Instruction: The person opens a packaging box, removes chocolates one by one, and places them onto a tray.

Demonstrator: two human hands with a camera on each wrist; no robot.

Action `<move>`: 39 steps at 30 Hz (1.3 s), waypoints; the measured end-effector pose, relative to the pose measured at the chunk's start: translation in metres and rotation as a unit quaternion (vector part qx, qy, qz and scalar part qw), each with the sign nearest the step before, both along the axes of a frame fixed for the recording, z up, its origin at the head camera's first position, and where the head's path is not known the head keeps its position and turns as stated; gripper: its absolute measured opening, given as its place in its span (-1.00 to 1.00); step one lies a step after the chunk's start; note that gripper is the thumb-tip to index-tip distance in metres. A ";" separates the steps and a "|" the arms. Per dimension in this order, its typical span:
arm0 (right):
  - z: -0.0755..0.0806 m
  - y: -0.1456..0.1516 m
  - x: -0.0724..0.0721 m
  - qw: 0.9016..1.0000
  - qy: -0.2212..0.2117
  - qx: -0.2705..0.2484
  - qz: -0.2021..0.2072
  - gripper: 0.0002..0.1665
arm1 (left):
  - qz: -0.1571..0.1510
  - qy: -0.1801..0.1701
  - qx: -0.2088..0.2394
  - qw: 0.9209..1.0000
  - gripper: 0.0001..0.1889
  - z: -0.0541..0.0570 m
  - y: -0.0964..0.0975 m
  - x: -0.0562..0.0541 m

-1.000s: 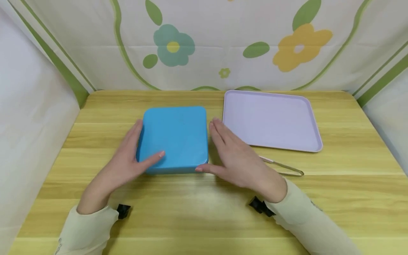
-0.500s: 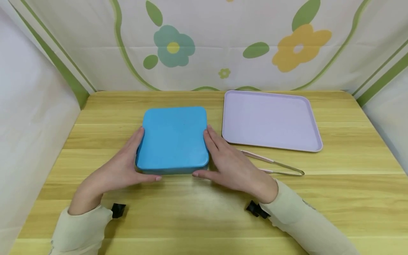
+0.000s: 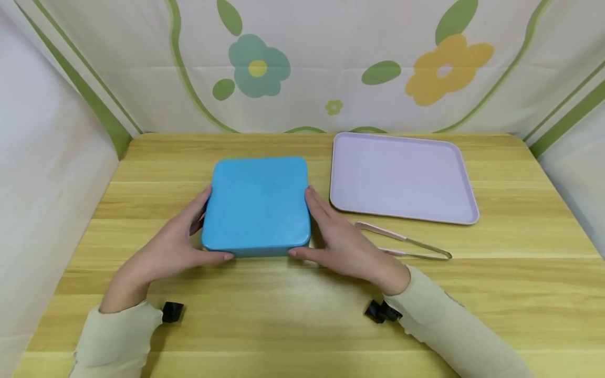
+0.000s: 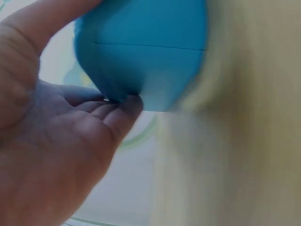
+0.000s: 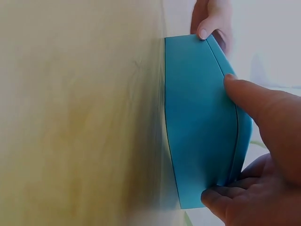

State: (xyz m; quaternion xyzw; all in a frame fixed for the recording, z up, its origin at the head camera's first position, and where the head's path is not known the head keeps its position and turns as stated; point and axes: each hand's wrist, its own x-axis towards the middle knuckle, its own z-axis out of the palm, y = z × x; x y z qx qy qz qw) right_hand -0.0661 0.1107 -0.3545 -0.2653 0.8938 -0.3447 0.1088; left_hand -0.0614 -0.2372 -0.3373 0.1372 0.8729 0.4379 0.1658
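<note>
Blue all over, the lidded box (image 3: pixel 257 202) sits on the wood-grain table (image 3: pixel 283 315), left of the lavender tray (image 3: pixel 402 176) and apart from the pink-handled tongs (image 3: pixel 405 239); the left hand (image 3: pixel 177 241) and right hand (image 3: pixel 347 241) clasp its near corners, fingers bent against the sides, thumbs at the front, spread just enough to span each corner; the step in hand looks like taking hold, the lid seam (image 5: pixel 237 127) still tight; next, I'd judge, calls for matched pressure from both hands, whether for lid or whole box.
</note>
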 end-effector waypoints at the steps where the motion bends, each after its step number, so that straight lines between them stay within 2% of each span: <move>1: 0.000 0.000 0.000 1.000 0.001 -0.001 -0.002 0.41 | 0.001 -0.001 0.015 1.000 0.46 -0.003 -0.002 0.000; 7: -0.004 0.001 -0.002 1.000 0.013 -0.008 -0.014 0.42 | 0.005 -0.022 0.113 0.993 0.36 -0.020 -0.012 0.000; 11: -0.009 0.002 -0.003 0.999 0.012 -0.041 -0.035 0.43 | 0.008 -0.025 0.151 0.988 0.34 -0.027 -0.013 -0.001; 17: -0.014 0.003 -0.003 0.995 0.000 -0.086 -0.057 0.44 | 0.009 -0.039 0.215 0.976 0.35 -0.034 -0.012 -0.002; 20: -0.015 0.003 -0.003 0.994 0.001 -0.093 -0.059 0.44 | 0.008 -0.044 0.228 0.973 0.34 -0.036 -0.012 -0.002; 29: -0.015 0.002 -0.003 0.995 0.012 -0.080 -0.060 0.44 | 0.002 -0.034 0.218 0.975 0.36 -0.037 -0.011 -0.001; 39: -0.014 0.002 -0.001 0.995 0.031 -0.073 -0.055 0.43 | 0.030 -0.023 0.151 0.988 0.32 -0.030 -0.013 0.001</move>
